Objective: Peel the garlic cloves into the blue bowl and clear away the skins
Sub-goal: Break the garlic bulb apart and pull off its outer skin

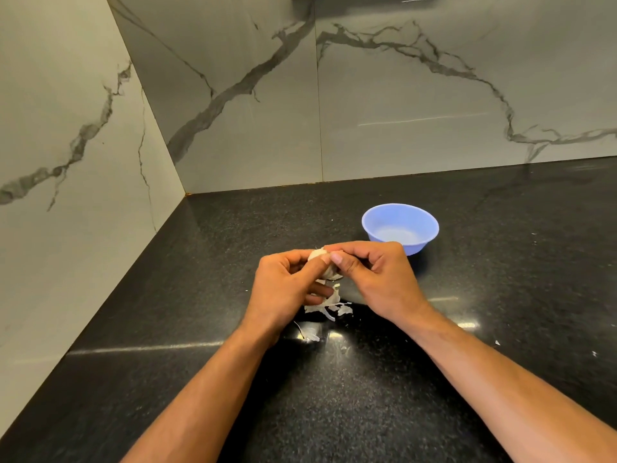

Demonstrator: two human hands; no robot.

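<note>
Head view: I see the left hand (287, 282) and right hand (370, 272) both closed on the garlic (323, 266), held above the counter (200, 379) near the blue bowl (400, 225) — apparently empty. Skins (329, 307) lie beneath. Risk: thumb pressure pops a clove loose — it drops among the skins.
</note>
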